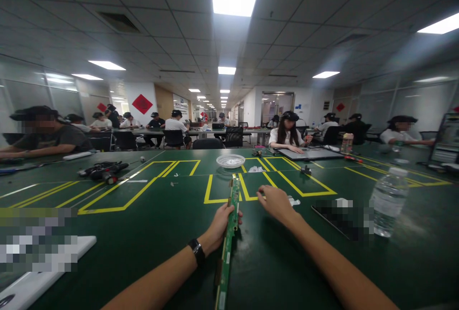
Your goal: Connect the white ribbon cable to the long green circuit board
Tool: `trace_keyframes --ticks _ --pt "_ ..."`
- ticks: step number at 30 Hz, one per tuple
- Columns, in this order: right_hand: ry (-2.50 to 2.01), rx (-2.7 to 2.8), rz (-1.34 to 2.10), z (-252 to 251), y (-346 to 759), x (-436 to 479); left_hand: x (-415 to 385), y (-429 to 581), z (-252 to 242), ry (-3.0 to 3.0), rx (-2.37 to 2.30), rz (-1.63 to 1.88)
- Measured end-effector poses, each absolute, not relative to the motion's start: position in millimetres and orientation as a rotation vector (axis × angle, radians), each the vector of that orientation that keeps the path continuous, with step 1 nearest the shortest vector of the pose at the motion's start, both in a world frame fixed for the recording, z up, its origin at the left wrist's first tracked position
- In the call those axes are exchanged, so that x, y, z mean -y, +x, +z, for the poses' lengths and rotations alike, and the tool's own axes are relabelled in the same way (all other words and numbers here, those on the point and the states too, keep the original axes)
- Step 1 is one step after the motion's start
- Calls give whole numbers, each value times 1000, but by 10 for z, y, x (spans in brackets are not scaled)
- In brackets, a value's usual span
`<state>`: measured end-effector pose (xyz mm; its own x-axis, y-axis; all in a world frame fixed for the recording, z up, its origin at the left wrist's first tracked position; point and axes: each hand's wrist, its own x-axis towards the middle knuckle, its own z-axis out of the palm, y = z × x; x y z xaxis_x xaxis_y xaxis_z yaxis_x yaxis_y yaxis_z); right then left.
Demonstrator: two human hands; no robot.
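A long, narrow green circuit board (234, 205) stands out from the table toward the camera, its near end running off the bottom of the view. My left hand (218, 221), with a dark band on its wrist, is wrapped round the board at mid-length. To the right of the board, apart from it, my right hand (275, 202) hovers over the table with its fingers curled together. Whatever lies inside those fingers, if anything, is hidden. Small scraps of clear plastic (294, 201) lie just beyond the right wrist.
The green table (150, 248) carries yellow tape outlines. A white basket-like dish (230, 161) sits ahead. At right are a water bottle (389, 205) and a dark phone (333, 219); at left, a black cabled tool (103, 171) and a white device (46, 272). Several people sit around.
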<state>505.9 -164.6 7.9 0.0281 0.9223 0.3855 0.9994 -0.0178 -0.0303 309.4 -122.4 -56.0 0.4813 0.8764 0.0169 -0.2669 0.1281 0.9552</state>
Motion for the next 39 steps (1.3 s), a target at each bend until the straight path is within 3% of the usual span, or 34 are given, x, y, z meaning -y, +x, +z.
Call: trace_keyframes --ticks 6,14,23,31,39 --pt "-2635 1539 -220 -174 6014 1507 1249 3087 -532 1154 -716 948" --pt "-2570 1627 -179 -331 6076 1410 1212 3080 -611 1158 -674 958" --pt "-1953 1837 239 -258 5654 1406 1268 3068 -574 1130 -680 961" --pt "-1378 1768 1010 -233 4891 1524 1243 3095 -588 1164 -700 1012" --pt "-1254 1523 1166 -255 4836 1540 1245 3103 -605 1145 -659 977"
